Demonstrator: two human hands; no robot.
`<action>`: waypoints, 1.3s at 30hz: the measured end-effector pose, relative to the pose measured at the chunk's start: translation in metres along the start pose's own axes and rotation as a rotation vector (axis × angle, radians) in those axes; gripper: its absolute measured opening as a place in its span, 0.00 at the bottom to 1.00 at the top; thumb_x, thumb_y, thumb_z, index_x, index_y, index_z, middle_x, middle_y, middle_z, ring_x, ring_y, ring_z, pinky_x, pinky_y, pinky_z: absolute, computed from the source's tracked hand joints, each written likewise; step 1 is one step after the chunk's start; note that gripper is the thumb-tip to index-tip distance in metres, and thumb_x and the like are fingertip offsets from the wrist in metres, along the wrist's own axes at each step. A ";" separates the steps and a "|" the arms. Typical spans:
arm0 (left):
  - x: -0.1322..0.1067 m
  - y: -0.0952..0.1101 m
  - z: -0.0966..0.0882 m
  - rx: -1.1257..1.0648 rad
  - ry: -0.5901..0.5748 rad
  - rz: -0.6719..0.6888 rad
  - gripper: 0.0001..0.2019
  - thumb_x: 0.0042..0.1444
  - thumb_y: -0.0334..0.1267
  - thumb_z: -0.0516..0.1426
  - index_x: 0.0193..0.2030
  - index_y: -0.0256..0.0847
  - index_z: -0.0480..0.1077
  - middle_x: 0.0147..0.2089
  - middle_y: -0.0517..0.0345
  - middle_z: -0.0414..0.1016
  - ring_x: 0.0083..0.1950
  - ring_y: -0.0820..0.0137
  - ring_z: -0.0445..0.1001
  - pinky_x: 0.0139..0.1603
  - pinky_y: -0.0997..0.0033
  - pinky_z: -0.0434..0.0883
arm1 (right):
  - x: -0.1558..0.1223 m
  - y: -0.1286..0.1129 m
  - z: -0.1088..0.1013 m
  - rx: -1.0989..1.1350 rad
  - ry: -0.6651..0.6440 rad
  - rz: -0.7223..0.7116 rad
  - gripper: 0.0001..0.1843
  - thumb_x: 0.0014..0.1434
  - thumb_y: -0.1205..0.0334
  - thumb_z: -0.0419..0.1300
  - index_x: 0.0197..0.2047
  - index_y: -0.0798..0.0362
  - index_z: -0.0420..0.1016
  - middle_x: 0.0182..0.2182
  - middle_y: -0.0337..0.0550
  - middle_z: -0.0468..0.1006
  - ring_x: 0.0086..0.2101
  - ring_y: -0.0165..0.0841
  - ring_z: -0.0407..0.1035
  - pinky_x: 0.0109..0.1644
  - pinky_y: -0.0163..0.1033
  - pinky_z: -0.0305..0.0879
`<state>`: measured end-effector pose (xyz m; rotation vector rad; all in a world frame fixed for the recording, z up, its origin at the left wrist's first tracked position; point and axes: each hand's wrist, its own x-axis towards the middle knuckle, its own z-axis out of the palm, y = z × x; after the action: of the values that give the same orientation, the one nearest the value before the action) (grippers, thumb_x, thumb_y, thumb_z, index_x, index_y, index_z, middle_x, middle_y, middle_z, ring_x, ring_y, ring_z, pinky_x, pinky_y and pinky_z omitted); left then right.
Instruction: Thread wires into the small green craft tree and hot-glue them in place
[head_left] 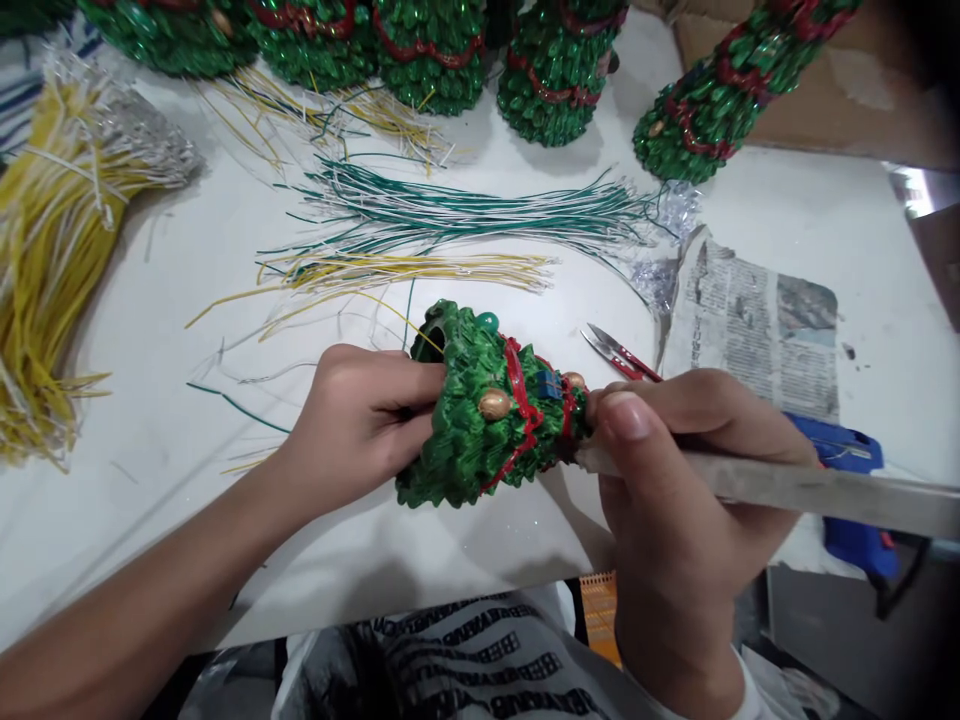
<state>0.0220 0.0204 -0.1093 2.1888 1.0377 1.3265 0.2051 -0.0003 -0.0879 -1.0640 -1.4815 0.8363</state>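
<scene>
The right hand (679,500) pinches a flat metal bar (847,492), its tip at the narrow end of the green tree figurine (472,440), held sideways over the white table (495,550). The fingertips of the left hand (371,415) are hidden at the hollow base (452,345); their closure cannot be determined. Beyond lie yellow wires (427,270), green-and-white wires (480,213), then further tree figurines (431,60).

Shirt (480,650): pale grey-white, rows of blocky black lettering running slantwise, too small and skewed to read. Large dark patch on its left part; plain white fabric along both edges. Right sleeve (752,690): white, its edge just showing at the wrist. Left forearm (187,560) bare. Both hands (367,410) ungloved; right thumbnail (631,417) short, rounded.
</scene>
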 end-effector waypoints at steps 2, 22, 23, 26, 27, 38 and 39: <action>0.000 -0.001 0.000 -0.004 -0.003 -0.005 0.23 0.63 0.31 0.51 0.17 0.38 0.50 0.12 0.71 0.46 0.13 0.86 0.50 0.15 0.87 0.48 | 0.001 0.000 -0.001 -0.010 0.013 0.027 0.13 0.60 0.65 0.62 0.23 0.49 0.69 0.15 0.30 0.65 0.15 0.21 0.54 0.13 0.31 0.49; -0.006 -0.004 -0.002 -0.048 -0.085 -0.076 0.19 0.59 0.29 0.52 0.16 0.37 0.59 0.16 0.70 0.50 0.18 0.84 0.47 0.17 0.90 0.51 | -0.002 0.005 0.003 -0.021 0.076 -0.027 0.16 0.59 0.64 0.64 0.22 0.52 0.66 0.15 0.29 0.67 0.16 0.19 0.56 0.15 0.28 0.51; -0.007 -0.004 -0.002 -0.052 -0.084 -0.082 0.19 0.58 0.29 0.52 0.16 0.37 0.59 0.16 0.70 0.51 0.18 0.84 0.47 0.17 0.90 0.51 | -0.002 0.005 0.003 -0.011 0.064 -0.018 0.17 0.59 0.64 0.64 0.21 0.52 0.66 0.15 0.29 0.66 0.15 0.20 0.56 0.15 0.28 0.51; -0.008 -0.003 -0.002 -0.060 -0.088 -0.109 0.18 0.58 0.29 0.53 0.16 0.37 0.60 0.16 0.70 0.51 0.18 0.84 0.47 0.17 0.90 0.52 | -0.001 0.004 0.003 0.016 0.082 0.015 0.15 0.59 0.63 0.64 0.22 0.51 0.67 0.15 0.29 0.67 0.15 0.21 0.56 0.14 0.29 0.50; -0.008 -0.003 -0.002 -0.064 -0.087 -0.115 0.18 0.57 0.29 0.53 0.16 0.37 0.60 0.16 0.70 0.51 0.18 0.84 0.47 0.18 0.90 0.52 | -0.001 0.004 0.003 0.016 0.091 0.014 0.14 0.58 0.63 0.64 0.23 0.50 0.68 0.16 0.29 0.68 0.15 0.21 0.57 0.14 0.30 0.51; -0.009 -0.002 -0.004 -0.094 -0.099 -0.163 0.16 0.55 0.28 0.54 0.16 0.37 0.62 0.15 0.71 0.55 0.18 0.84 0.50 0.18 0.90 0.53 | -0.002 0.006 0.004 0.002 0.074 -0.008 0.14 0.58 0.63 0.65 0.22 0.49 0.68 0.15 0.30 0.66 0.15 0.22 0.55 0.15 0.31 0.50; -0.009 -0.002 -0.003 -0.090 -0.094 -0.154 0.17 0.55 0.28 0.54 0.16 0.37 0.60 0.15 0.71 0.53 0.18 0.84 0.48 0.18 0.90 0.53 | -0.002 0.006 0.004 0.005 0.074 -0.003 0.15 0.58 0.63 0.65 0.22 0.49 0.68 0.14 0.30 0.66 0.15 0.22 0.54 0.15 0.32 0.49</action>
<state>0.0155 0.0152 -0.1145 2.0408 1.0662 1.1684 0.2023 0.0000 -0.0949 -1.0774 -1.4177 0.7903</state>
